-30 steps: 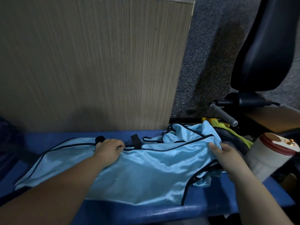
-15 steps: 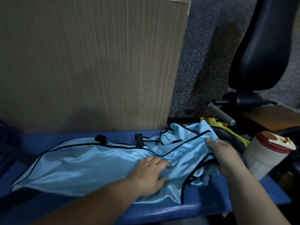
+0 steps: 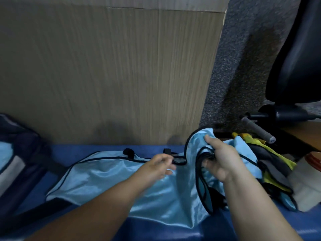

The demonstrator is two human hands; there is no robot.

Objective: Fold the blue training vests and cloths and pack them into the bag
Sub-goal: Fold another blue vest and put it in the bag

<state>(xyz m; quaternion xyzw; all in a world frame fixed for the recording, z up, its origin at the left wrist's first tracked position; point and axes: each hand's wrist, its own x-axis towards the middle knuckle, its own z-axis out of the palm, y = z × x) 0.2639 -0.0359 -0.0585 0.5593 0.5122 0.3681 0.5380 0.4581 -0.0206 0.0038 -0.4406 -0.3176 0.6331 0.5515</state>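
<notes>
**Right end of the vest raised for a fold**

The blue vest (image 3: 107, 174) lies spread along the table (image 3: 78, 148). The right hand (image 3: 224, 160) holds its right end bunched in a tight grip, raised, likely to carry it leftward. The left hand (image 3: 159, 166), fingers loose and holding nothing, hovers over the middle, probably to pin the crease. The bag (image 3: 15, 153) sits at the left edge.

A wood-grain panel (image 3: 111, 75) fills the upper left and centre before me. Grey carpet (image 3: 243, 58) shows at upper right, dimly lit. A black office chair (image 3: 298, 54) occupies the far right. A blue padded bench (image 3: 83, 148) spans the bottom.
</notes>
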